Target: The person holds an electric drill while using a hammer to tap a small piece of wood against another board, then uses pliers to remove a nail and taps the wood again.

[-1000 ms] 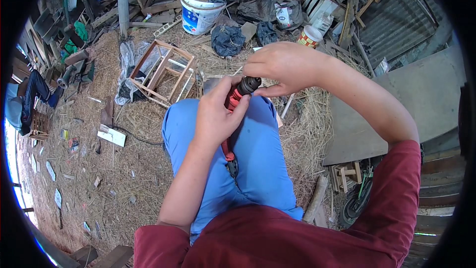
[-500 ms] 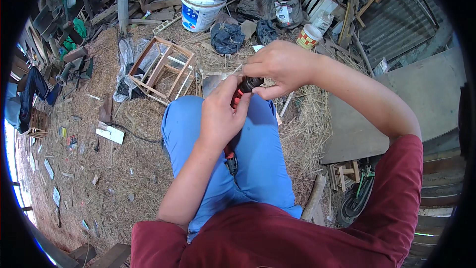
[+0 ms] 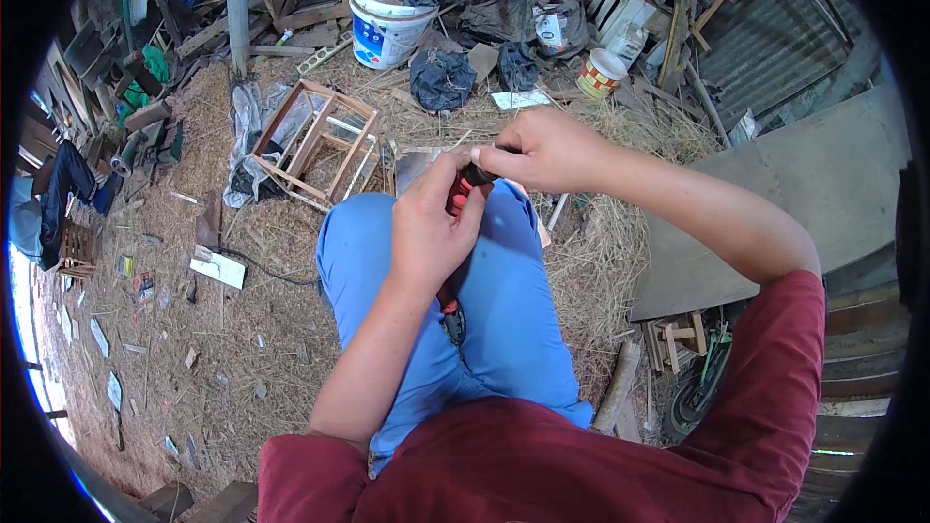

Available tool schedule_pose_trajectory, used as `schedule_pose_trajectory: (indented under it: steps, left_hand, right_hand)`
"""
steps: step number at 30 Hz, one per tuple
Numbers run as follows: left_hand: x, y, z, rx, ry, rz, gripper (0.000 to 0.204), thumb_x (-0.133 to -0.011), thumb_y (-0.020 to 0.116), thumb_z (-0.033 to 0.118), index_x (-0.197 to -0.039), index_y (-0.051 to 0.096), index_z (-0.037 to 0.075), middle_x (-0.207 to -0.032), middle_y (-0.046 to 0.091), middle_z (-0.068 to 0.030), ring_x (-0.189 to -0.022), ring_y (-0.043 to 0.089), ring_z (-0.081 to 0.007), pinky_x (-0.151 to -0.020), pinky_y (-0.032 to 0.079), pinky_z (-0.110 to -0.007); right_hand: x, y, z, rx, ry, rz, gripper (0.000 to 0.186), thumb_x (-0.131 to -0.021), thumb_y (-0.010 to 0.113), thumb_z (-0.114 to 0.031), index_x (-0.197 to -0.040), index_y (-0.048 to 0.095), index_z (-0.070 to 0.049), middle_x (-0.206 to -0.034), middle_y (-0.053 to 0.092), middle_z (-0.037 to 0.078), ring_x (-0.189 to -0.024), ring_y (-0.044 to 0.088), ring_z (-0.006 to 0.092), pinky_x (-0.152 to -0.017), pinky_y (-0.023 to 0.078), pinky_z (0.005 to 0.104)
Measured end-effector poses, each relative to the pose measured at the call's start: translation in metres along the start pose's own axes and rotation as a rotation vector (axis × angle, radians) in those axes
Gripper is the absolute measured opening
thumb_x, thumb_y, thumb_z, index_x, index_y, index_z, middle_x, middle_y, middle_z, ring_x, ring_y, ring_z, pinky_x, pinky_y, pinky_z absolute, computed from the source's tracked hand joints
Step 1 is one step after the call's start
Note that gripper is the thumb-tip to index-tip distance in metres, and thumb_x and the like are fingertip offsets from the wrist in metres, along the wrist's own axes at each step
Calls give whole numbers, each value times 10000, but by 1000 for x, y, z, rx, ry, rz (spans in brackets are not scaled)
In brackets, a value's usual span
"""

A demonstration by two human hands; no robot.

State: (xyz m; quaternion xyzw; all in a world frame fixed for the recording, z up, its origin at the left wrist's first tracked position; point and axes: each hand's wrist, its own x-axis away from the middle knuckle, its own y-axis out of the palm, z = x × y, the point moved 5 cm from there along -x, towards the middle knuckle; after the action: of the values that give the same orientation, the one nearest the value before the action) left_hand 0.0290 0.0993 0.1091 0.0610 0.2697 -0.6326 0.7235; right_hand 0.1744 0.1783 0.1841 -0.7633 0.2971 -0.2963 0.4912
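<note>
Left grip [image 3: 426, 218] wrapped snugly round the red body of one power drill [image 3: 461, 198], just below its dark chuck [image 3: 476, 175]; thumb on the near side, other fingers partly hidden. Right grip [image 3: 547, 150] curled nearly closed on the chuck, thumb laid along it; fingertips can't be seen fully. Drill sits over the lap, chuck end up between both hands, lower end above the blue trousers [image 3: 513, 291]; can't tell if it rests on them. Counts around: 1 white bucket [image 3: 372, 36], 1 wooden frame [image 3: 316, 140] lying ahead-left, 1 checked tub [image 3: 602, 75], 2 balled dark bags [image 3: 441, 79] right of the bucket, 1 white board [image 3: 218, 269] left on the straw-littered floor [image 3: 271, 339], 1 wide grey sheet [image 3: 765, 203] at right.
</note>
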Motion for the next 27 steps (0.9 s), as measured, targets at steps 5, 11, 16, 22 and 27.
schedule_pose_trajectory:
  steps: [5, 11, 16, 22, 27]
  left_hand:
    - [-2, -5, -1, -31, 60, 24, 340, -880, 795, 88, -1189, 662, 37, -970, 737, -177, -890, 750, -349, -762, 576, -408]
    - [-5, -7, 5, 17, 60, 5, 357, -906, 791, 56, -1233, 660, -4, -1081, 761, -125, -1002, 731, -169, -887, 568, -323]
    - [-6, -1, -2, -12, 52, -32, 383, -898, 802, 52, -1248, 659, -4, -1069, 755, -115, -984, 718, -158, -879, 568, -318]
    - [-5, 0, -5, -33, 35, -20, 364, -910, 795, 52, -1243, 660, 0, -1074, 753, -118, -970, 719, -167, -865, 568, -319]
    - [-5, 1, 0, -91, 65, -6, 356, -915, 800, 68, -1236, 659, 5, -1073, 749, -135, -958, 729, -196, -856, 568, -327]
  right_hand:
    - [8, -9, 17, -287, -15, 94, 527, -1019, 626, -495, -828, 682, -7, -602, 572, 98, -552, 572, 194, -556, 468, 380]
    - [32, -19, -3, -154, -444, 177, 320, -938, 773, -250, -1171, 660, -62, -914, 676, 60, -746, 616, 175, -673, 513, 338]
    - [28, -9, 3, -70, -504, 264, 366, -936, 781, -232, -1231, 648, -61, -1071, 682, 91, -829, 654, 245, -722, 552, 386]
    - [24, -11, 1, -129, -524, 198, 336, -949, 746, -220, -1196, 634, -21, -1114, 684, 159, -1027, 682, 383, -880, 556, 465]
    - [24, -7, 3, -133, -574, 291, 285, -940, 745, -170, -1154, 637, -16, -1073, 688, 160, -964, 689, 371, -824, 549, 463]
